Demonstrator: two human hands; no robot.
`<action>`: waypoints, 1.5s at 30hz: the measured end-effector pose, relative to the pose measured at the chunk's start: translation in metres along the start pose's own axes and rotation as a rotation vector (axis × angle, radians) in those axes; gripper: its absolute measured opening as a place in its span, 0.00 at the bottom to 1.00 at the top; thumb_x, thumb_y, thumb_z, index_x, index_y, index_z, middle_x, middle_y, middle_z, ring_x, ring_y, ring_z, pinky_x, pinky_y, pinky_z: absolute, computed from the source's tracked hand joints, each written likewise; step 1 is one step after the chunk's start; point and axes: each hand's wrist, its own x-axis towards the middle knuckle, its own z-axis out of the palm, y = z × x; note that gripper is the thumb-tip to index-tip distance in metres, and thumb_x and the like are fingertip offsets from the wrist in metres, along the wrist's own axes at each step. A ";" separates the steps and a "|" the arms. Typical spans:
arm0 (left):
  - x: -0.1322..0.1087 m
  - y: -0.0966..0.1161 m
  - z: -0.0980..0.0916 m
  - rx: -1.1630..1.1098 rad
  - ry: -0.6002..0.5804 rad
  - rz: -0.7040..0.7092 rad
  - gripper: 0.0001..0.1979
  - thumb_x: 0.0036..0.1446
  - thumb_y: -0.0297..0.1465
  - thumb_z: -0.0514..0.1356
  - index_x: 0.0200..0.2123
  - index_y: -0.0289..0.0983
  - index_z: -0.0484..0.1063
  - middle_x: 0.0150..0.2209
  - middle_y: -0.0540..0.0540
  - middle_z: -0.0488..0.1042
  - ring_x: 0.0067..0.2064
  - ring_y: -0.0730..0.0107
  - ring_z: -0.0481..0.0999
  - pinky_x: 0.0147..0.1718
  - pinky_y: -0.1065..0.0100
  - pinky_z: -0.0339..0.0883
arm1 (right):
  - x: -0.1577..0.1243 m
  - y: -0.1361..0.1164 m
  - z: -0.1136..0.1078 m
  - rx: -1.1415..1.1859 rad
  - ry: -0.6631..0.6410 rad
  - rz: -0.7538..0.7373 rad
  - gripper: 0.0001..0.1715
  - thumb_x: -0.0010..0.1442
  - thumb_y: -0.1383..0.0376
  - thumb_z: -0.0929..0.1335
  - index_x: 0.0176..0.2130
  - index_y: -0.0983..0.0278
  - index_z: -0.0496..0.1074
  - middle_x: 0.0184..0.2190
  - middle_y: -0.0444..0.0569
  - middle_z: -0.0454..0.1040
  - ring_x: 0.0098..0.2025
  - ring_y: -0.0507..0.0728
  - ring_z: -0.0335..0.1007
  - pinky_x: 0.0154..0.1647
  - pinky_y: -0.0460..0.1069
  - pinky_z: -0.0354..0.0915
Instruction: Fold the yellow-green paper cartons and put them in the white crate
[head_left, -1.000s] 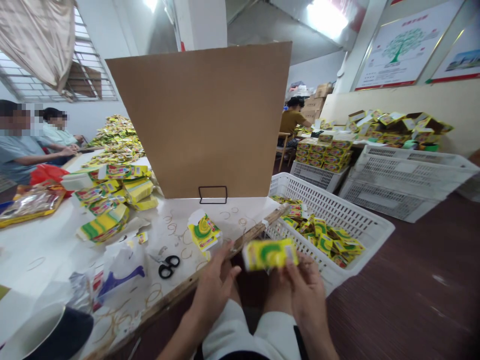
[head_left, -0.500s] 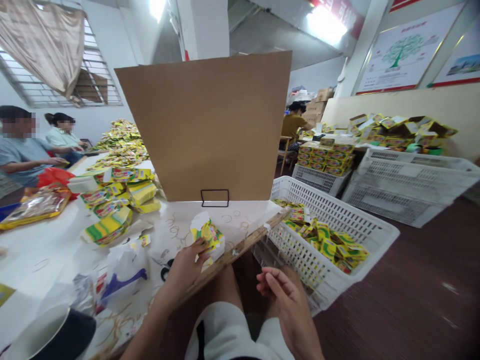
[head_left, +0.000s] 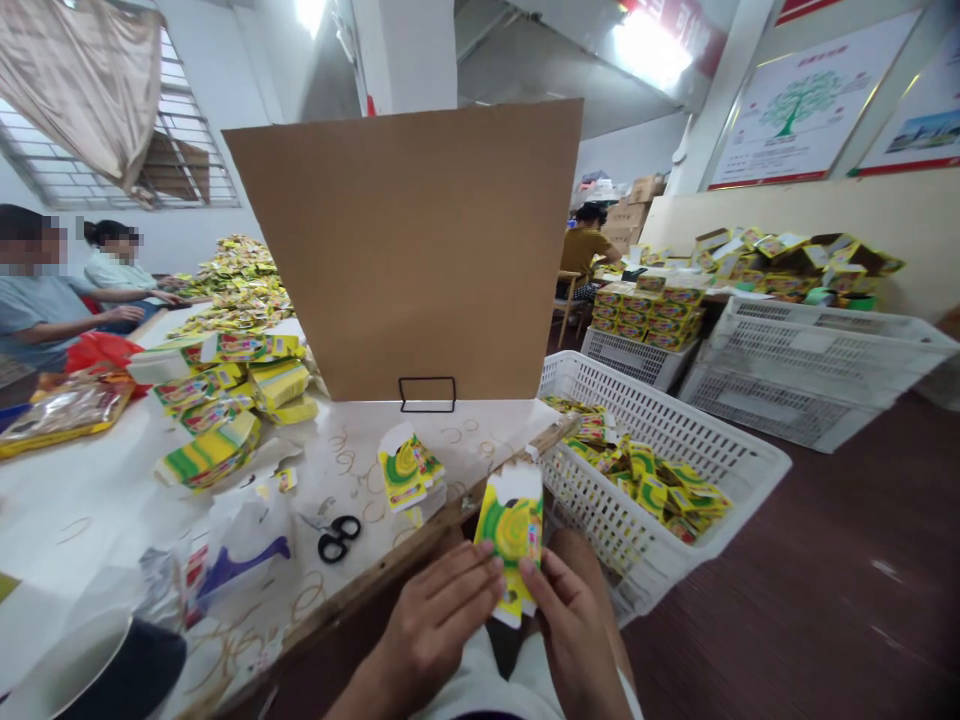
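A yellow and green printed carton (head_left: 511,525) with a white end flap is held above my lap, just off the table edge. My left hand (head_left: 442,605) grips its left side, fingers laid over the front. At its lower right, my right hand (head_left: 568,610) pinches the edge between thumb and fingers. Whether the carton is flat or folded up I cannot tell. On the table behind it lies a small stack of similar cartons (head_left: 409,468), apart from both hands.
Right of the table stands a white crate (head_left: 675,420) holding many cartons. Black-handled scissors (head_left: 339,538), rubber bands and a dark cup (head_left: 124,668) lie on the left. A cardboard sheet (head_left: 420,250) stands upright ahead. More cartons (head_left: 217,400) are heaped left; people sit beyond.
My left hand has moved from the carton stack on the table toward me, bringing one carton over my lap. My right hand, empty before, has come up to hold it too.
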 end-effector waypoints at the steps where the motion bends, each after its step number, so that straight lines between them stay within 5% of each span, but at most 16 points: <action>1: 0.000 0.006 0.004 -0.070 -0.052 -0.027 0.26 0.58 0.18 0.54 0.59 0.37 0.63 0.53 0.42 0.73 0.60 0.61 0.65 0.59 0.57 0.61 | 0.001 -0.002 -0.001 -0.016 -0.010 -0.007 0.19 0.47 0.57 0.76 0.39 0.63 0.77 0.35 0.50 0.79 0.32 0.55 0.74 0.33 0.48 0.68; 3: -0.001 0.015 0.010 -0.237 -0.037 -0.171 0.26 0.57 0.20 0.57 0.59 0.40 0.63 0.58 0.41 0.68 0.63 0.57 0.60 0.60 0.55 0.57 | 0.002 -0.005 -0.004 -0.048 -0.030 -0.018 0.18 0.48 0.58 0.76 0.38 0.63 0.76 0.37 0.51 0.79 0.36 0.58 0.75 0.36 0.50 0.69; 6: 0.003 0.019 0.012 -0.598 0.224 -0.548 0.28 0.57 0.30 0.60 0.61 0.40 0.60 0.64 0.38 0.57 0.65 0.51 0.54 0.62 0.53 0.52 | 0.002 -0.001 -0.006 -0.063 -0.089 -0.043 0.19 0.51 0.59 0.74 0.42 0.62 0.72 0.39 0.51 0.79 0.39 0.59 0.75 0.38 0.50 0.69; 8: 0.007 0.018 0.012 -0.922 0.369 -0.815 0.28 0.58 0.36 0.59 0.61 0.40 0.59 0.63 0.37 0.58 0.64 0.51 0.57 0.61 0.53 0.53 | 0.001 0.006 -0.003 -0.033 -0.125 -0.047 0.21 0.51 0.60 0.74 0.45 0.60 0.69 0.39 0.50 0.79 0.39 0.59 0.75 0.36 0.50 0.69; 12: 0.014 0.017 0.014 -1.461 0.329 -1.131 0.26 0.54 0.44 0.61 0.53 0.38 0.70 0.57 0.35 0.68 0.57 0.47 0.67 0.56 0.51 0.60 | -0.003 0.020 0.005 0.055 -0.126 -0.028 0.20 0.51 0.59 0.74 0.41 0.60 0.66 0.35 0.49 0.79 0.34 0.57 0.76 0.31 0.48 0.68; 15: 0.013 0.020 0.015 -1.516 0.297 -1.104 0.25 0.53 0.43 0.62 0.51 0.38 0.72 0.56 0.37 0.69 0.57 0.47 0.68 0.56 0.52 0.61 | -0.004 0.021 0.007 0.025 -0.117 -0.026 0.19 0.50 0.57 0.74 0.39 0.61 0.68 0.33 0.49 0.79 0.32 0.56 0.75 0.30 0.47 0.68; 24: 0.019 0.024 0.009 -1.054 0.198 -1.030 0.22 0.61 0.40 0.55 0.55 0.38 0.68 0.54 0.39 0.71 0.57 0.55 0.68 0.57 0.57 0.60 | 0.001 0.018 0.001 -0.195 -0.074 -0.144 0.15 0.51 0.57 0.74 0.35 0.64 0.74 0.34 0.49 0.77 0.37 0.55 0.72 0.40 0.48 0.67; 29: 0.013 0.025 0.015 -1.212 0.285 -1.220 0.28 0.56 0.46 0.57 0.55 0.35 0.68 0.54 0.37 0.71 0.56 0.53 0.69 0.56 0.55 0.60 | 0.003 0.020 -0.007 -0.391 -0.080 -0.134 0.17 0.52 0.56 0.72 0.36 0.65 0.72 0.36 0.52 0.76 0.37 0.58 0.72 0.39 0.50 0.68; 33: 0.013 0.025 0.019 -1.408 0.367 -1.362 0.30 0.53 0.47 0.59 0.52 0.32 0.69 0.48 0.36 0.76 0.48 0.54 0.75 0.49 0.59 0.66 | -0.001 0.017 -0.007 -0.618 0.089 -0.361 0.15 0.53 0.57 0.72 0.38 0.64 0.72 0.38 0.54 0.74 0.40 0.61 0.70 0.42 0.54 0.68; 37: 0.018 0.029 0.019 -1.554 0.249 -1.521 0.28 0.54 0.47 0.58 0.49 0.31 0.71 0.36 0.39 0.79 0.33 0.61 0.78 0.30 0.66 0.68 | -0.007 0.009 -0.001 -0.788 0.079 -0.609 0.23 0.55 0.61 0.70 0.51 0.59 0.70 0.49 0.55 0.70 0.48 0.64 0.66 0.48 0.56 0.64; 41: 0.020 0.032 0.018 -1.552 0.202 -1.602 0.30 0.51 0.51 0.58 0.43 0.29 0.74 0.24 0.44 0.76 0.21 0.70 0.71 0.22 0.71 0.62 | -0.010 0.007 0.003 -0.837 0.005 -0.625 0.16 0.59 0.64 0.67 0.49 0.59 0.70 0.40 0.52 0.73 0.42 0.61 0.68 0.44 0.54 0.65; 45: 0.020 0.030 0.016 -1.558 0.150 -1.643 0.31 0.47 0.53 0.60 0.37 0.29 0.76 0.20 0.45 0.73 0.19 0.71 0.69 0.20 0.72 0.60 | -0.011 0.007 0.004 -0.793 0.044 -0.659 0.17 0.59 0.64 0.66 0.50 0.59 0.71 0.46 0.52 0.72 0.48 0.61 0.67 0.49 0.53 0.62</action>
